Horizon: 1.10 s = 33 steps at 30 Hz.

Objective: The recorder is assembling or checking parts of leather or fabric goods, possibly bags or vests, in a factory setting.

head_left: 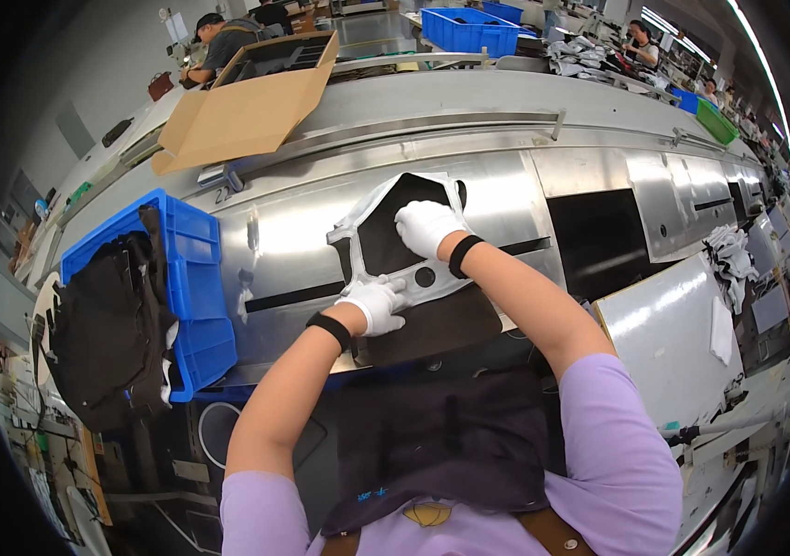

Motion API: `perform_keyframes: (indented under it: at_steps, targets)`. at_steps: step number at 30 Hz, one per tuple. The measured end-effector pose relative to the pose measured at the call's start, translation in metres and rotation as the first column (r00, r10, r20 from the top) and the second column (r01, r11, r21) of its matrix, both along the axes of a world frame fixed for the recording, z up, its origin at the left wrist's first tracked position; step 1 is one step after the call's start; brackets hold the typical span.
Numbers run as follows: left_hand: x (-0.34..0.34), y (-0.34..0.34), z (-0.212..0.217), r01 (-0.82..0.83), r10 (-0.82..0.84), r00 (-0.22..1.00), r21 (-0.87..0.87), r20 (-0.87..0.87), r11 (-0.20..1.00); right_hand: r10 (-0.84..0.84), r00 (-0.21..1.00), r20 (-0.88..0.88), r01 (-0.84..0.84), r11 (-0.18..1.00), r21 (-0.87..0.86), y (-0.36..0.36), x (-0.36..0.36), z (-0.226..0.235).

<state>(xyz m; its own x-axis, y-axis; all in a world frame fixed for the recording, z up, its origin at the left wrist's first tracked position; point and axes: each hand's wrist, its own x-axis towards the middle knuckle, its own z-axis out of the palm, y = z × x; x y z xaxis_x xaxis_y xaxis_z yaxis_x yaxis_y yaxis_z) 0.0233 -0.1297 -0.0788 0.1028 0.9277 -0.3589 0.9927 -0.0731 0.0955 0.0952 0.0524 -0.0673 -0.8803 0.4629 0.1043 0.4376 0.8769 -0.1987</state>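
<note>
A dark sewn fabric piece (380,239) with a silver-white border lies flat on the metal worktable (293,232) in front of me. My left hand (376,304), in a white glove, rests on its near left border with the fingers stretched out. Also gloved in white, my right hand (427,229) is curled down over the middle of the dark area. Its fingertips are partly hidden, and what they pinch, if anything, does not show. Just beside that hand a round dark hole (425,277) shows near the border. A plain dark brown panel (432,329) hangs toward me below the piece.
At my left stands a blue crate (200,306) with dark fabric pieces (108,324) heaped over its side. An open cardboard box (237,116) sits beyond the metal rail. To the right are a dark table opening (599,236) and a white board (668,315). Other people work farther back.
</note>
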Motion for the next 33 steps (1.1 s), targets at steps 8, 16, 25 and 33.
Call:
perform_keyframes:
  at_steps: [8,16,25,33]
  targets:
    - [-0.073,0.024,-0.008,-0.806,0.556,0.567,0.272,0.608,0.525,-0.042,0.997,-0.067,0.058,0.966,0.252,0.064,0.047,-0.010]
    - [-0.112,0.009,-0.017,-0.764,0.580,0.624,0.253,0.524,0.593,-0.071,0.997,-0.009,0.071,0.995,0.065,0.040,0.061,-0.002]
    - [-0.020,-0.091,0.090,-0.395,0.366,0.910,0.137,0.195,0.908,0.352,0.928,-0.123,-0.320,0.921,0.223,-0.025,-0.004,0.022]
    - [-0.141,-0.268,0.152,-0.782,0.728,0.496,0.608,0.473,0.138,0.400,0.915,0.057,-0.388,0.910,-0.148,-0.053,-0.006,0.027]
